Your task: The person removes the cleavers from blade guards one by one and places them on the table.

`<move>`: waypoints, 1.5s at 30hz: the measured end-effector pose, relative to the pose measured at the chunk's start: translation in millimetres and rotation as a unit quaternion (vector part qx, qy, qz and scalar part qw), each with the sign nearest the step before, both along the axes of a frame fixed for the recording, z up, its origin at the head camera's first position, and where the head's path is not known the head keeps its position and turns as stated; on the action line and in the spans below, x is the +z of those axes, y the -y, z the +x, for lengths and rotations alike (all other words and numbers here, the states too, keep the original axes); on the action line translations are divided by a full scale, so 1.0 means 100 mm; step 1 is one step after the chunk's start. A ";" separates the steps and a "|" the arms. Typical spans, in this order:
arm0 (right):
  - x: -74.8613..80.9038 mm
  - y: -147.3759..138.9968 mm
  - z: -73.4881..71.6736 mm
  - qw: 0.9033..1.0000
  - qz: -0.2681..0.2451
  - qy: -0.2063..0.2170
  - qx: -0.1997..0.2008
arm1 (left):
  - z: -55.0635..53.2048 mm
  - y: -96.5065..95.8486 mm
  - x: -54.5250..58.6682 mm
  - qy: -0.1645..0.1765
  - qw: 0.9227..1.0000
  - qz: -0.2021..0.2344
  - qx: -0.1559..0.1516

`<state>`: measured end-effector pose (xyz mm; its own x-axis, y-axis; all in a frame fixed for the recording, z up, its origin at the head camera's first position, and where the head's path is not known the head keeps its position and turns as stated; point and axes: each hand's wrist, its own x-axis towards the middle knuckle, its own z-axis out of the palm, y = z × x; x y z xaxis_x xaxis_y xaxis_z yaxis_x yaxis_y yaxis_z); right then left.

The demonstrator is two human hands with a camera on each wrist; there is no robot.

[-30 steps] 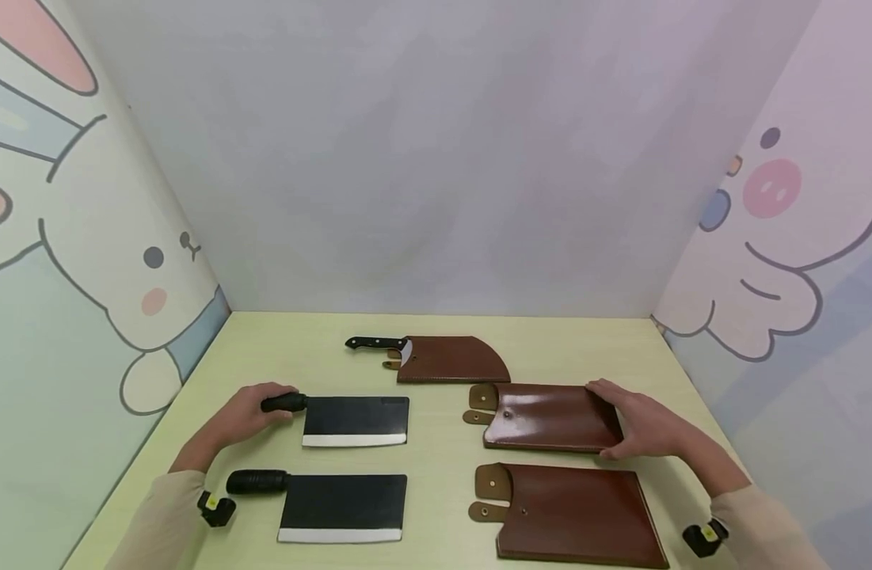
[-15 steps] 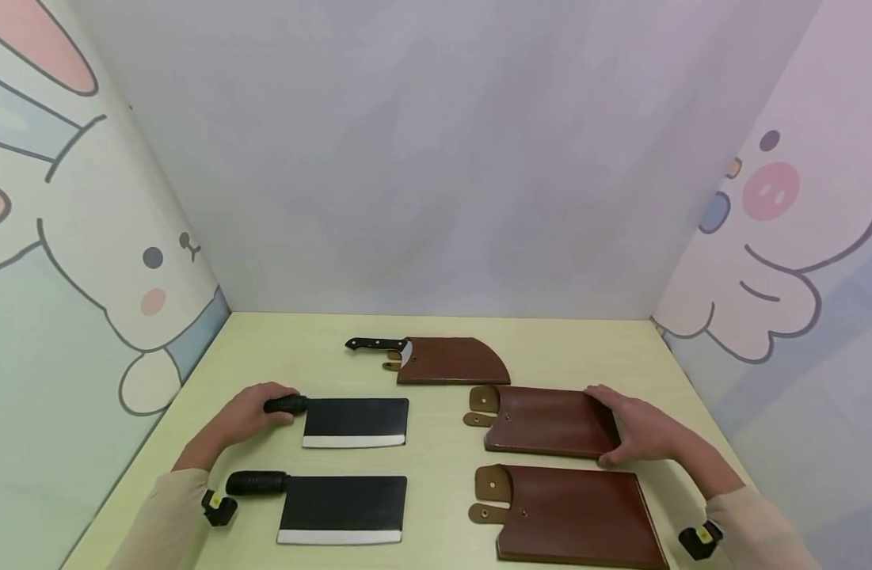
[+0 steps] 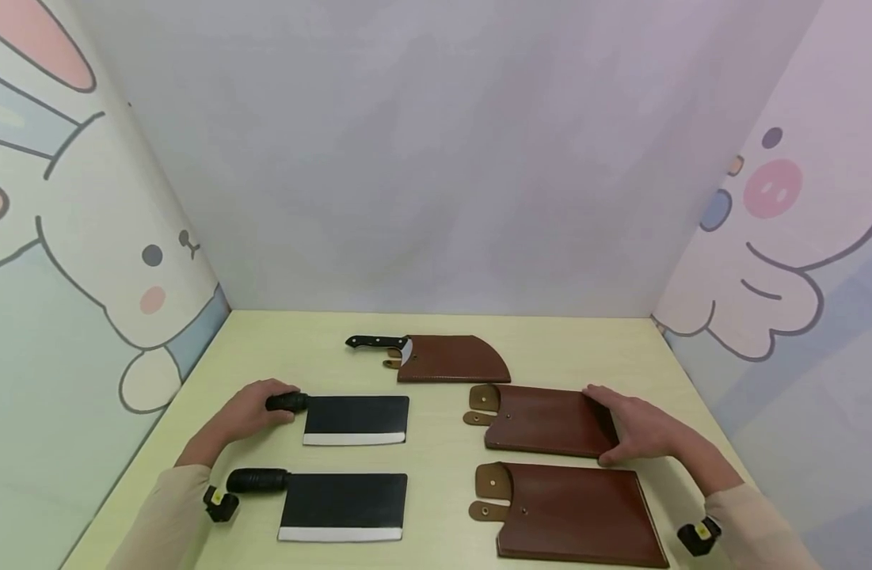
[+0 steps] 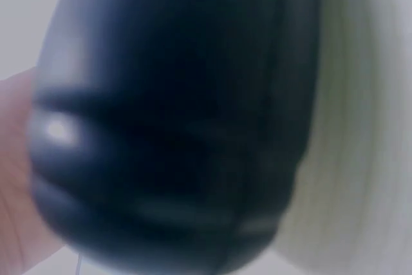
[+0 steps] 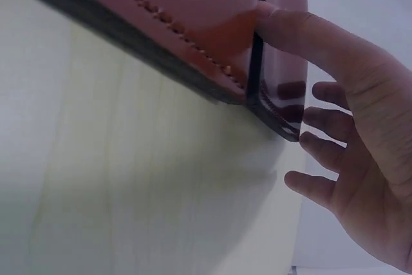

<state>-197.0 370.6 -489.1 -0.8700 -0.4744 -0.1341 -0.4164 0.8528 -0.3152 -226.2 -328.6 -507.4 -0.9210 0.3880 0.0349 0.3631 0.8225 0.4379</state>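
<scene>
My left hand (image 3: 253, 410) holds the black handle of the far cleaver (image 3: 356, 419), whose dark blade with its pale edge lies over the table. In the left wrist view the handle's rounded butt (image 4: 174, 133) fills most of the picture. My right hand (image 3: 638, 423) spans the right end of a brown leather knife sheath (image 3: 550, 419), thumb at the near edge and fingertips at the far edge. The right wrist view has the thumb (image 5: 296, 33) on the sheath's edge, the other fingers spread beyond it. The sheath's snap straps (image 3: 481, 400) point left, towards the cleaver.
A second cleaver (image 3: 343, 507) lies nearer, left of a larger brown sheath (image 3: 581, 514). Behind them, a black-handled knife (image 3: 376, 343) sits in a curved brown sheath (image 3: 453, 360). The pale table (image 3: 264, 336) meets walls on three sides.
The right hand has shifted slightly left, and the sheath's right end has turned a little nearer; its bright glare has faded. The left hand and cleaver handle have moved very slightly right.
</scene>
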 end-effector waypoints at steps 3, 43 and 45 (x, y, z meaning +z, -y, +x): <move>0.05 0.00 0.01 1.000 -0.014 -0.013 0.001 | 0.01 -0.02 0.02 0.009 1.000 0.005 0.006; 0.47 0.96 -0.78 0.993 -0.047 -0.106 0.007 | -0.55 -0.93 0.39 -0.061 0.995 0.048 0.061; 0.44 1.01 -0.83 0.993 -0.053 -0.107 0.009 | -0.60 -0.95 0.36 -0.059 0.995 0.056 0.060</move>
